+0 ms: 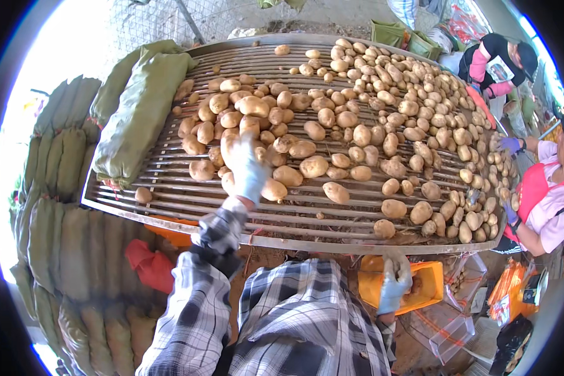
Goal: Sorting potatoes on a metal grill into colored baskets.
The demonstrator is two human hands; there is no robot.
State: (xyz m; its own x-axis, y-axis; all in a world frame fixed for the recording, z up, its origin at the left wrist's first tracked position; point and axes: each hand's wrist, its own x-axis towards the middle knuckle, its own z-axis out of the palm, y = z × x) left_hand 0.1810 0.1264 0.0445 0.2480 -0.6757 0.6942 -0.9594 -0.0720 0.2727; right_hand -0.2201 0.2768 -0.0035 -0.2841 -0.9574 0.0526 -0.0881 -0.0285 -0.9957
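My left hand (248, 171), in a pale work glove, is over the left pile of potatoes (254, 106) on the slatted metal sorting table (282, 240). It is blurred, so its grip cannot be made out. My right hand (395, 279), gloved in grey and light blue, is near the table's front edge, above an orange plastic crate (425, 286). Its fingers look bent, and whether they hold anything is unclear. Something brown lies inside the crate, partly hidden by this hand. Larger potatoes (314, 167) lie just right of my left hand.
A full green sack (141, 113) lies across the table's left end; more sacks (61, 239) are stacked beside it. Many potatoes (418, 108) cover the right end. Two people (540, 202) work there, one gloved in purple. Clear plastic bins (453, 331) stand at lower right.
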